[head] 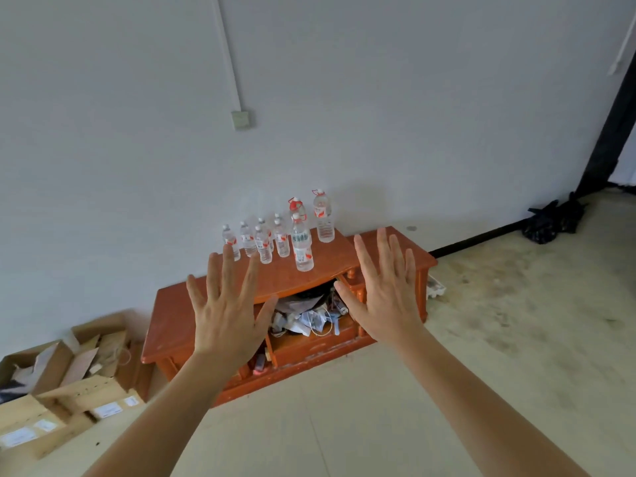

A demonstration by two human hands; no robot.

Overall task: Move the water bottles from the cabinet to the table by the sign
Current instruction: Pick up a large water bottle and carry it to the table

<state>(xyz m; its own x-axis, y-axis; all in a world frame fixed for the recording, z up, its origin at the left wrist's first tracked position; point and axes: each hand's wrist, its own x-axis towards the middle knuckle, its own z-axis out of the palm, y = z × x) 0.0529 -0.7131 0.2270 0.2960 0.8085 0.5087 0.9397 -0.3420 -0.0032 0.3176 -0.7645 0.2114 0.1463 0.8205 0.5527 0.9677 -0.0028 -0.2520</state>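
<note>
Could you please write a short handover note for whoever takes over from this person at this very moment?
Hands: the left hand and the right hand are both open, fingers spread, holding nothing, raised in front of the cabinet.
Things: the clear plastic water bottles with red-and-white labels all stand upright on top of the low orange wooden cabinet against the wall, small ones to the left, taller ones to the right.
Done: no bottle is in hand and none shows as moved.
Left: carry every bottle to the table by the sign; neither table nor sign is in view here.
</note>
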